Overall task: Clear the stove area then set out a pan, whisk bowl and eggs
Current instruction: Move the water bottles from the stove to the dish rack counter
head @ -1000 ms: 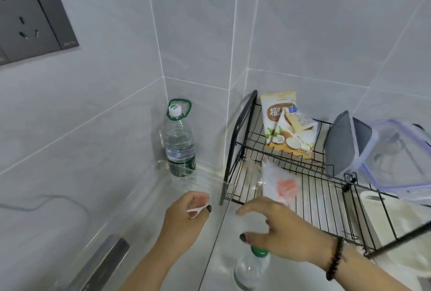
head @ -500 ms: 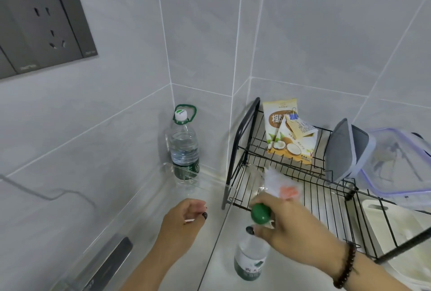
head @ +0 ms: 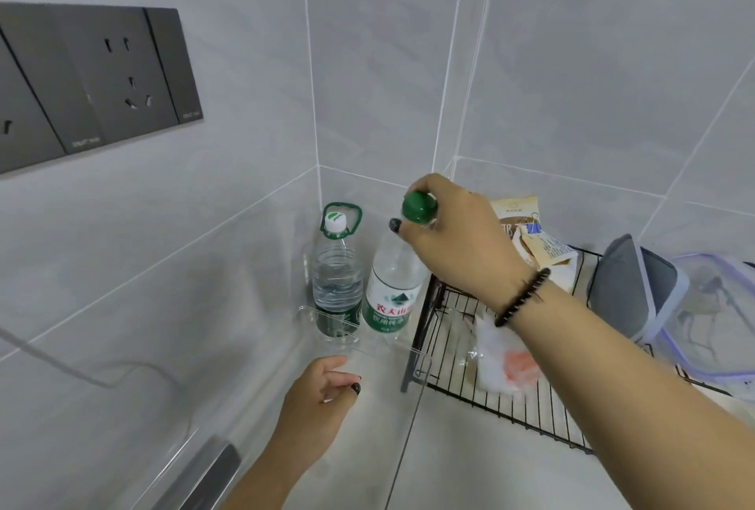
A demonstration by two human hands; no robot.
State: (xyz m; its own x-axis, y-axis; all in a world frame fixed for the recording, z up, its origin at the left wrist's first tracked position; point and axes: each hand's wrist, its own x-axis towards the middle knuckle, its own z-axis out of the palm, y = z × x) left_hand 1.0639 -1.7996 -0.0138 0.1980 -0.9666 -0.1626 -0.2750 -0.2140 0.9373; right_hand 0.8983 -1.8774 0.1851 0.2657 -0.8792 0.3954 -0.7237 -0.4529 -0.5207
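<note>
Item: clear plastic water bottle with a dark green cap and green-and-white label (head: 390,289), upright in the wall corner at about 12 o'clock, just beside a second clear plastic bottle with a white cap and green carry ring (head: 337,276) at its 9 o'clock; whether the two touch cannot be told. Right hand (head: 457,240), beaded bracelet at the wrist, grasps the green-capped bottle by its neck, fingers curled round the cap; part of the neck is hidden under them. Left hand (head: 322,395), at 6 o'clock, has fingers curled with a small white sliver showing between them; what it is, or whether it is gripped, cannot be told. Black wire rack (head: 510,399) at 3 o'clock holds a crumpled clear bag with orange contents (head: 506,358), indistinct, a clipped paper packet (head: 543,252) partly behind the wrist, and a grey lid (head: 625,289). Clear lidded container (head: 719,317) cut off at the right edge. Pale tabletop (head: 490,468); dark grey wall socket panel (head: 94,84) at 10 o'clock, cut off at left.
</note>
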